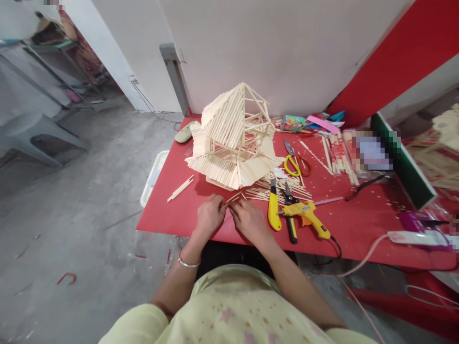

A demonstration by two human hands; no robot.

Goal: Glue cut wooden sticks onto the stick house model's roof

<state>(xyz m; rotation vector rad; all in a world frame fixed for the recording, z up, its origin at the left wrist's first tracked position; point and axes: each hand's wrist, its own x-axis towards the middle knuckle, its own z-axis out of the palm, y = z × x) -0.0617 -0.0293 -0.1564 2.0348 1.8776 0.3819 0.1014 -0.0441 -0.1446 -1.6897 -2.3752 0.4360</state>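
Note:
A house model of pale wooden sticks (234, 138) stands on the red table (168, 215). Just in front of it, my left hand (209, 216) and my right hand (249, 220) are closed in pinches, fingertips nearly touching. Between them they hold a thin wooden stick (233, 197) low over the table. A silver bangle sits on my left wrist. Loose sticks (272, 191) lie in a heap right of my hands, and a few more sticks (180, 188) lie to the left.
A yellow glue gun (306, 217), a yellow utility knife (273, 210), black pliers (289, 212) and yellow-handled scissors (296, 160) lie right of my hands. A power strip (418, 237) and cables sit at the far right. A white bin (152, 177) stands by the table's left edge.

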